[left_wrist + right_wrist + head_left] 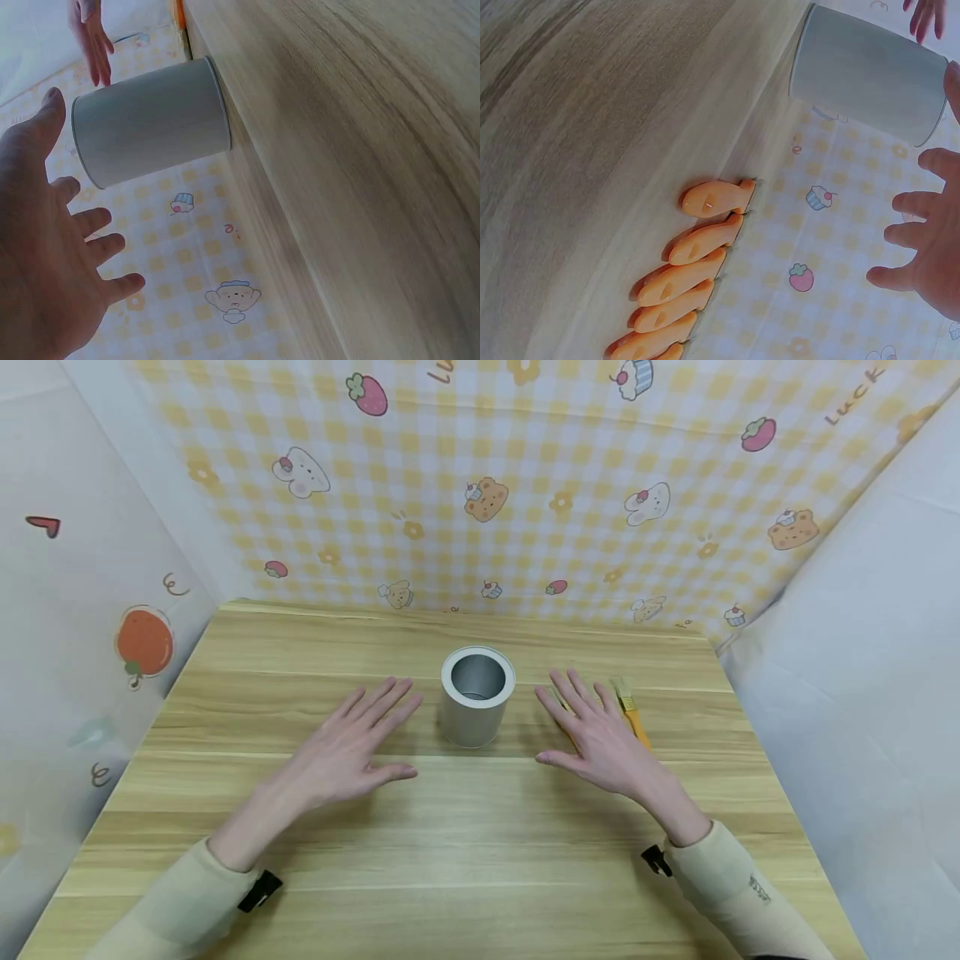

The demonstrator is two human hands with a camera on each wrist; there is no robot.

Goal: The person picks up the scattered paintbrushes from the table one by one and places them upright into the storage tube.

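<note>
Between the two hands a grey metal can (471,722) stands upright on the wooden table, its round mouth uncovered. To its left, my left hand (348,747) hovers palm down with straight, spread fingers, holding nothing. On the other side my right hand (600,743) is spread the same way, above a row of paintbrushes (636,720) that it partly hides. In the right wrist view several orange paintbrush handles (682,285) lie side by side on the table. The can (150,124) is apart from the fingers of my left hand in the left wrist view.
The wood-grain table (450,843) reaches back to a yellow checked cloth (420,460) with cartoon prints. White cloth walls (862,635) close in both sides. A black clip (259,891) sits at the left sleeve, another black clip (657,860) at the right.
</note>
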